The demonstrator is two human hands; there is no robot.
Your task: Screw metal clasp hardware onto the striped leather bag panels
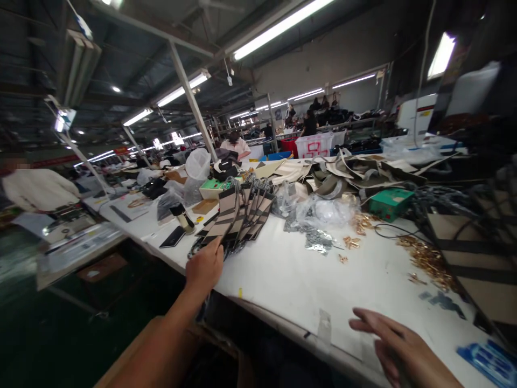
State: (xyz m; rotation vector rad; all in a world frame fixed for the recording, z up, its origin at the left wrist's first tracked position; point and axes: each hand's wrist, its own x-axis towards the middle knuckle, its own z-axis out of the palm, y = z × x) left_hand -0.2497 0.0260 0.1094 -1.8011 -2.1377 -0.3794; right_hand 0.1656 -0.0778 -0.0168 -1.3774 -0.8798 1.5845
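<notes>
My left hand (pixel 205 264) is closed at the near corner of a stack of flat tan-and-dark striped fabric panels (pixel 238 215) with dark cords. It appears to pinch the edge of one panel; the fingertips are partly hidden. My right hand (pixel 390 337) hovers over the front of the white table (pixel 283 275), holding nothing, its fingers stretched out and slightly blurred. Further right, small gold metal fittings (pixel 428 261) lie in a loose pile. Flat grey metal pieces (pixel 319 241) spill from clear plastic bags (pixel 323 210) mid-table.
A dark phone (pixel 173 237) and a bottle (pixel 181 218) sit left of the panels. A green box (pixel 390 203) stands near more striped panels (pixel 476 264) on the right. A blue-and-white packet (pixel 488 361) lies at the near right. Another person (pixel 38 188) is at the left.
</notes>
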